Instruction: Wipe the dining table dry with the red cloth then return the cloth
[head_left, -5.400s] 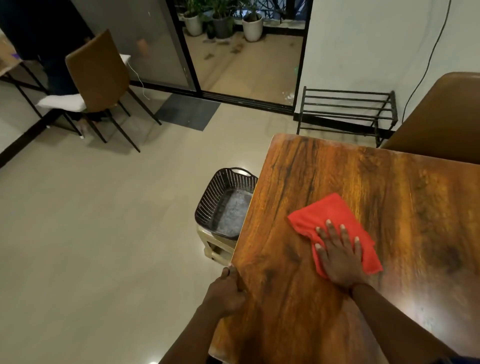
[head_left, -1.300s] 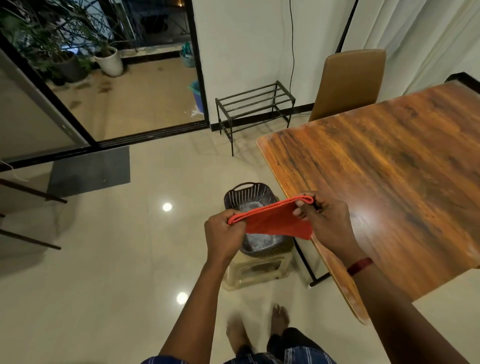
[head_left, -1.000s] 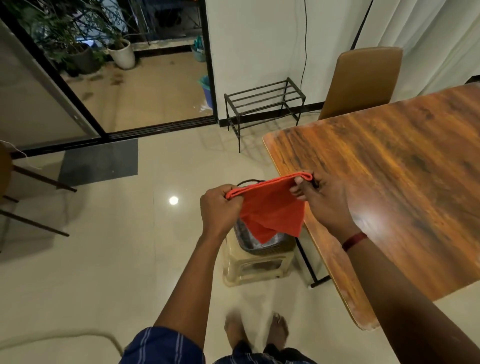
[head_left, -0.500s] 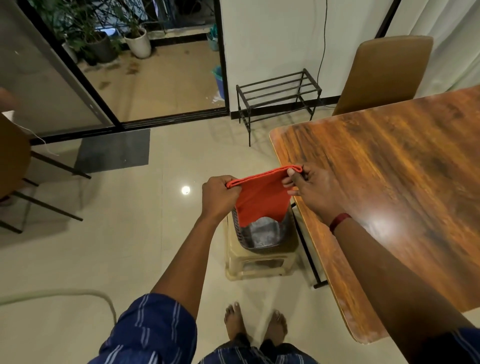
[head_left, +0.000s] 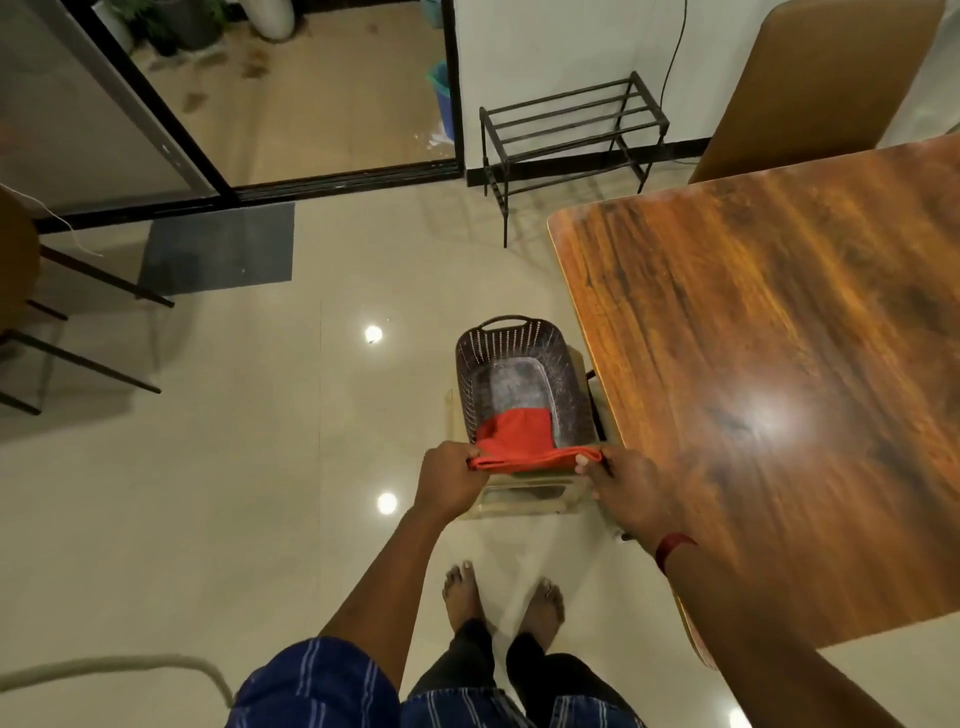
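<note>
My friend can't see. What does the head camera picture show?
The left hand and right hand hold a red cloth by its top edge over a dark basket on a small stool, beside the wooden dining table.

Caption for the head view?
Left hand and right hand hold red cloth hanging into dark perforated plastic basket beside wooden table.

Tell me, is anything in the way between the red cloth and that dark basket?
Nothing visible. The left hand and right hand pinch the red cloth by its top edge over the near end of the basket, whose open inside shows only bare bottom.
</note>
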